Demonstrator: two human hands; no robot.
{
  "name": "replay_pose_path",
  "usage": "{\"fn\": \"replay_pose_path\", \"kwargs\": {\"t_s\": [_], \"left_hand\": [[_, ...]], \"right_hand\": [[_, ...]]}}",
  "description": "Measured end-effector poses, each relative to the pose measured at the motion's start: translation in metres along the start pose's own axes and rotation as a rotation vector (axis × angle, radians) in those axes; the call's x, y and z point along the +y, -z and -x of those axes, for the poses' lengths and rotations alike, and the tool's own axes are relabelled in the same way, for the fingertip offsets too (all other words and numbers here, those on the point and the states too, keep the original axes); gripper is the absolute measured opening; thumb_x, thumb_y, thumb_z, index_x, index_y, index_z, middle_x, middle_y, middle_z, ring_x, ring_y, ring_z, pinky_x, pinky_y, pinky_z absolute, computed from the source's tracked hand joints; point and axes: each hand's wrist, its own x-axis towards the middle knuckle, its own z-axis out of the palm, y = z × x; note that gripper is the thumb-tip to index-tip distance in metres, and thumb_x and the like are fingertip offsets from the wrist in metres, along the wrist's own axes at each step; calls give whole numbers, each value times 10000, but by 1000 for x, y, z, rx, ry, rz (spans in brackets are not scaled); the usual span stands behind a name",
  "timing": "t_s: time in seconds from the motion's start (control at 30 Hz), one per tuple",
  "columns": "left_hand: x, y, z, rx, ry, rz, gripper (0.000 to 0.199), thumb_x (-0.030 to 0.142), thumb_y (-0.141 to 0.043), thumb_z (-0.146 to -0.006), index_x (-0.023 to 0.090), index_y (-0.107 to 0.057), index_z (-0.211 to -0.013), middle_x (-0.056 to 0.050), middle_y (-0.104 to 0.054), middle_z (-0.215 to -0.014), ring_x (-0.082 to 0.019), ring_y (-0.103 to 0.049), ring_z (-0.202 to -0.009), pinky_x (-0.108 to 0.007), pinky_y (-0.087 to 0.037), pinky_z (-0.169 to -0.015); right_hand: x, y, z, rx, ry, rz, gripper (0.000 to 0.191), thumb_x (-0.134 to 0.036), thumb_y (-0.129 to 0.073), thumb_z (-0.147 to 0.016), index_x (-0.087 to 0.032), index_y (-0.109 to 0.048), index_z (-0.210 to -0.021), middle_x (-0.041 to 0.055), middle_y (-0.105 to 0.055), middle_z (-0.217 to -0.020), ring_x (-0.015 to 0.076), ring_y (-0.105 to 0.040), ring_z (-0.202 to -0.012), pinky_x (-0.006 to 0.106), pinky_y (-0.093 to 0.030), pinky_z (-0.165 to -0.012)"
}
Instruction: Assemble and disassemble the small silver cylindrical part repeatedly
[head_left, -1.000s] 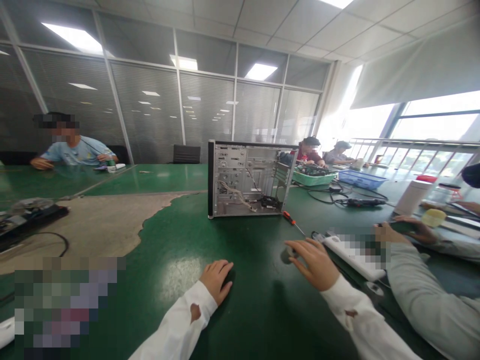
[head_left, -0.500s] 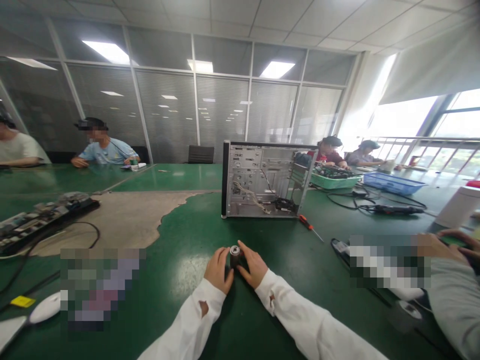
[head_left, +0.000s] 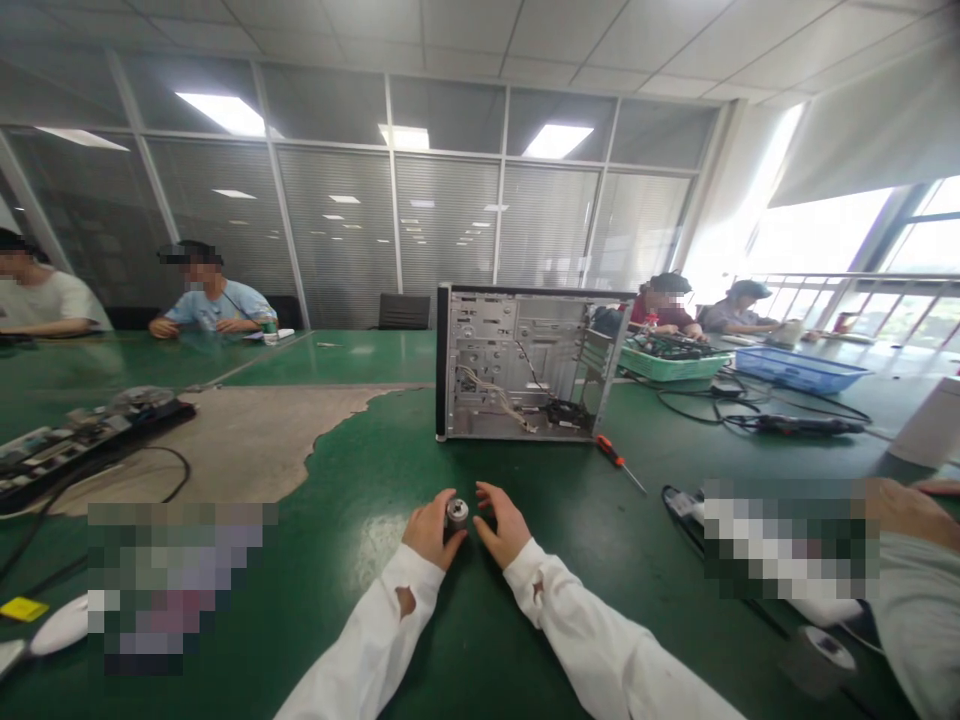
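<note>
A small metal cylinder (head_left: pixel 457 514) with a round, holed top is between my two hands, low over the green table (head_left: pixel 360 455). My left hand (head_left: pixel 432 532) grips it from the left, thumb and fingers around its side. On the other side, my right hand (head_left: pixel 502 525) is apart from it, fingers curved and spread from the thumb, holding nothing. Beyond my hands stands an open computer case (head_left: pixel 525 365) with loose cables inside. An orange-handled screwdriver (head_left: pixel 611 452) lies by the case's right corner.
Stripped circuit parts (head_left: pixel 90 430) lie at the left on a bare patch. Green (head_left: pixel 675 368) and blue baskets (head_left: pixel 799 370) and black cables are at the right back. A power strip (head_left: pixel 817 600) and a person's arm (head_left: pixel 911 560) are at the right.
My right hand has come off the cylinder, leaving a gap. The cylinder has moved slightly left with my left hand and sits lower in the view.
</note>
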Motion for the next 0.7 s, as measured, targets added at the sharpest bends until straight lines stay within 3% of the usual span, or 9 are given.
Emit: {"fn": "replay_pose_path", "kwargs": {"t_s": [0.2, 0.37, 0.47, 0.7], "left_hand": [[4, 5, 8, 124, -263, -35, 279, 209, -466, -722, 155, -429, -994, -80, -614, -928, -190, -565, -867, -342, -413, -768], [6, 4, 8, 232, -400, -2, 305, 183, -412, -741, 140, -406, -1042, -96, -609, -963, -172, -557, -914, -316, -414, -775], [4, 4, 7, 289, -423, 20, 307, 187, -404, -740, 128, -409, -1041, -105, -613, -946, -183, -561, -907, -318, -435, -739], [-3, -1, 6, 349, -331, 51, 340, 208, -519, -704, 154, -407, -1020, -100, -616, -930, -197, -584, -808, -326, -453, -699]], "right_hand": [[0, 4, 3, -13, 3, -14, 480, -108, -457, -654, -197, -362, -1116, 67, -494, -974, 155, -519, -775, 332, -450, -723], [1, 3, 2, -23, -20, -30, 457, -115, -464, -656, -183, -382, -1101, 68, -503, -963, 145, -517, -755, 315, -449, -703], [1, 3, 2, -38, -22, -30, 453, -115, -469, -657, -174, -389, -1099, 70, -503, -963, 142, -512, -759, 314, -441, -722], [1, 3, 3, -56, -22, -23, 446, -105, -467, -654, -180, -400, -1088, 66, -501, -961, 138, -514, -757, 306, -443, -716]]}}
